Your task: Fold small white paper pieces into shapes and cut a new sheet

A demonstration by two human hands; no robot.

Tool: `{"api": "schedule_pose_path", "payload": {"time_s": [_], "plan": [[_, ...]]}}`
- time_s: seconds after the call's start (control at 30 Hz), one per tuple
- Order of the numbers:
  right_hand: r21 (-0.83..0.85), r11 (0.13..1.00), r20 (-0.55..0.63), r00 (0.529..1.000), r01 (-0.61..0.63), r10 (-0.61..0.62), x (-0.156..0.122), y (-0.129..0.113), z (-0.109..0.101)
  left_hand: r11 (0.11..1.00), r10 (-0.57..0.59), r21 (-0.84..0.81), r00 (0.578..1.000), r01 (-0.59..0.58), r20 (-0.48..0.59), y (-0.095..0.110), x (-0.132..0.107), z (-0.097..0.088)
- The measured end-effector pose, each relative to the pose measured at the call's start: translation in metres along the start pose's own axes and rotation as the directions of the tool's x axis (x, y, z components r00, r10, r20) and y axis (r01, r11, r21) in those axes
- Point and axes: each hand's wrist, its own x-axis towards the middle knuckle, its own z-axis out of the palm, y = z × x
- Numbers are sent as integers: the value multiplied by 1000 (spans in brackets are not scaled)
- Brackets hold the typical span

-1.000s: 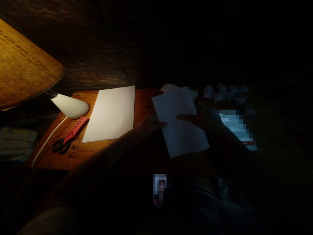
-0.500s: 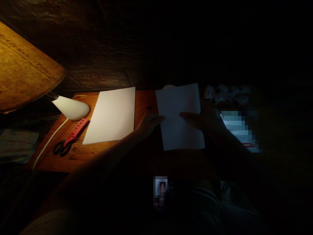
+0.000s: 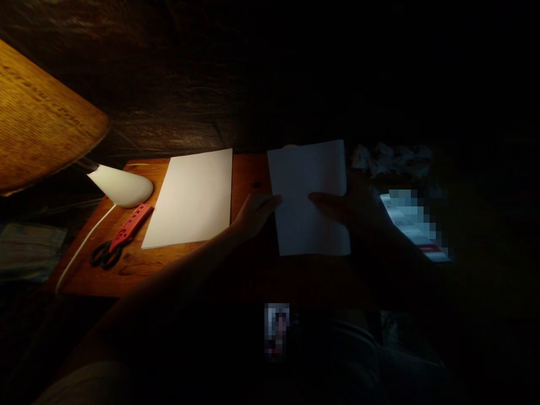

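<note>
In the dim middle of the view, a sheet of paper (image 3: 299, 225) is held up over the table between my two hands. My left hand (image 3: 255, 214) grips its left edge, thumb in front and the other fingers out of sight. From the right, my right hand (image 3: 341, 208) closes on the opposite edge, with its thumb lying across the front. The sheet's right side looks curved or folded over; the dark hides how far. A flat stack of white paper (image 3: 192, 199) lies to the left, brightly lit.
Left of the stack, scissors with black handles (image 3: 107, 254) sit in a red blade cover (image 3: 131, 225). A lamp with a white base (image 3: 126, 187) and brown shade (image 3: 46, 118) stands on the wooden table (image 3: 169, 261). Crumpled pale material (image 3: 390, 157) and a partly blurred screen-like glow (image 3: 407, 225) are on the right.
The held sheet has shifted very slightly up and left, with both hands still on it. The paper stack, scissors and lamp stay where they were.
</note>
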Motion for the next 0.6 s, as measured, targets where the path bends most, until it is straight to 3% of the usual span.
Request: {"api": "schedule_pose_path", "payload": {"time_s": [0.43, 0.6], "plan": [[7, 996, 62, 994, 90, -91, -6, -1, 1, 993, 82, 96, 995, -75, -64, 2, -1, 2], [-85, 987, 53, 990, 135, -131, -9, -1, 0, 983, 129, 139, 988, -116, -85, 1, 0, 2]]}}
